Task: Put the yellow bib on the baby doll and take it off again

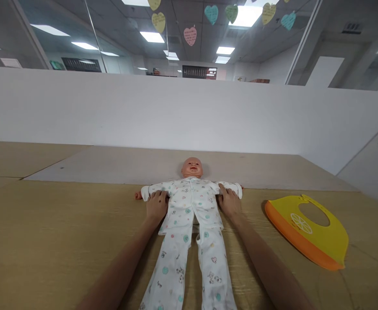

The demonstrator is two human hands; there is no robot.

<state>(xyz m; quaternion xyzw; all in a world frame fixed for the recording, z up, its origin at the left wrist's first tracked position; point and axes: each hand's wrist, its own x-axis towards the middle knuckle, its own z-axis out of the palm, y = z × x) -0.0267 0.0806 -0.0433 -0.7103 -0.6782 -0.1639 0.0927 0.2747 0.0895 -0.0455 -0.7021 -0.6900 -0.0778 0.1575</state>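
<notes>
A baby doll (192, 168) lies on its back with both arms spread, its bald head away from me. It wears a white patterned pajama top (182, 202) and matching pants (172, 269). The top's front edges part below the chest. My left hand (157, 205) is closed on the sleeve at the picture's left, close to the doll's body. On the opposite sleeve, my right hand (230, 202) grips near the elbow, its index finger laid over the cloth. The undersides of both grips are hidden. The ends of the pants legs lie beyond the picture's lower edge.
A yellow and orange baby bib (318, 228) lies on the wooden tabletop (63, 241) at the right. Behind the doll's head runs a pale board strip (259, 170) along a white wall (182, 114). Glass panes with heart-shaped notes (190, 36) rise above it.
</notes>
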